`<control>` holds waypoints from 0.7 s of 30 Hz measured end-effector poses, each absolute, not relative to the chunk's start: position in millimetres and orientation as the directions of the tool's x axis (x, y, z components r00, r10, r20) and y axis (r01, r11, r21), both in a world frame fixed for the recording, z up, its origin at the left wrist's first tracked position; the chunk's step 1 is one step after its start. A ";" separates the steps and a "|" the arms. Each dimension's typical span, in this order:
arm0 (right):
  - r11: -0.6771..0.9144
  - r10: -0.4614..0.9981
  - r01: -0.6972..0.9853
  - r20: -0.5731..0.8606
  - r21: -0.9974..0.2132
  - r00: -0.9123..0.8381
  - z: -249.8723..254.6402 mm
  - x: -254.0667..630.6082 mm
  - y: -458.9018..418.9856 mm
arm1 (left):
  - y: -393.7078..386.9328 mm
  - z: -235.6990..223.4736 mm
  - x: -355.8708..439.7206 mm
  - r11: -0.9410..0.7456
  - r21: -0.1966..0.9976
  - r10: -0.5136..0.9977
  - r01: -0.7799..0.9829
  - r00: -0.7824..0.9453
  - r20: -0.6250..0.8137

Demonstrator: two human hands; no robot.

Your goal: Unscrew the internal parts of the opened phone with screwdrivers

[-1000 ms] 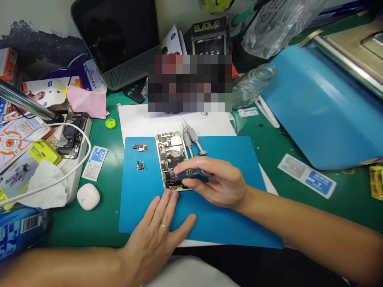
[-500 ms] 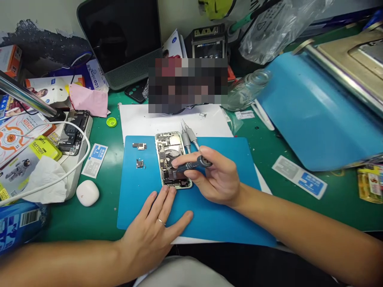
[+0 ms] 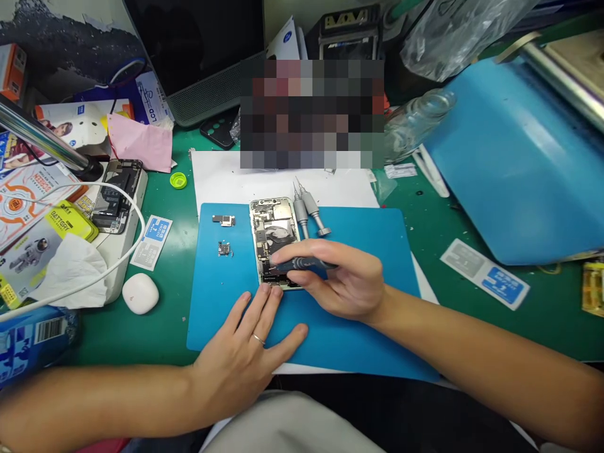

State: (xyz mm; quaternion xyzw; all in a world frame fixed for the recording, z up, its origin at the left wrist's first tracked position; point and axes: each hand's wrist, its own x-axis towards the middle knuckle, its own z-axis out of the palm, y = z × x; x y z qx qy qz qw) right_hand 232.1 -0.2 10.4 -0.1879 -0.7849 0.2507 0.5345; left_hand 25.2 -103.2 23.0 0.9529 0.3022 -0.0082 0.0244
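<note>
An opened smartphone (image 3: pixel 261 236) lies on the blue mat (image 3: pixel 330 352), its circuit boards and inner parts bare. My left hand (image 3: pixel 252 340) rests palm down, fingers stretched out, fingertips at the phone's lower edge. Between thumb and forefinger, my right hand (image 3: pixel 346 280) grips a dark screwdriver (image 3: pixel 302 264) slanted over the lower half of the phone. Its thin tip points left at the inner parts; whether it touches them I cannot tell. Two small phone parts, a metal-plated one (image 3: pixel 224 220) and a dark one (image 3: pixel 224 249), lie left of the phone.
Two grey screwdrivers (image 3: pixel 306 204) lie just right of the phone's top. A white earbud case (image 3: pixel 140 293), a green cap (image 3: pixel 178 180) and another opened phone (image 3: pixel 116 195) are at left. A glass jar (image 3: pixel 418 123) lies behind; a blue sheet (image 3: pixel 500 170) covers the right.
The whole view has shifted slightly. The screwdriver in my right hand now lies flatter, its round end cap no longer showing. My left hand has stayed at the phone's lower edge.
</note>
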 end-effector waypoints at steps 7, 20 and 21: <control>0.799 0.568 0.081 0.705 -0.595 -0.426 7.0 228.0 -2.0 | -105.8 21.0 26.1 -0.813 0.029 0.582 0.582 0.813 -0.018; 0.791 0.566 0.046 0.701 -0.611 -0.434 5.4 225.7 -3.0 | -105.5 20.6 26.6 -0.814 0.046 0.580 0.580 0.815 -0.007; 0.790 0.566 0.042 0.702 -0.612 -0.433 5.0 225.7 -3.1 | -105.5 20.4 26.5 -0.814 0.049 0.579 0.578 0.815 -0.007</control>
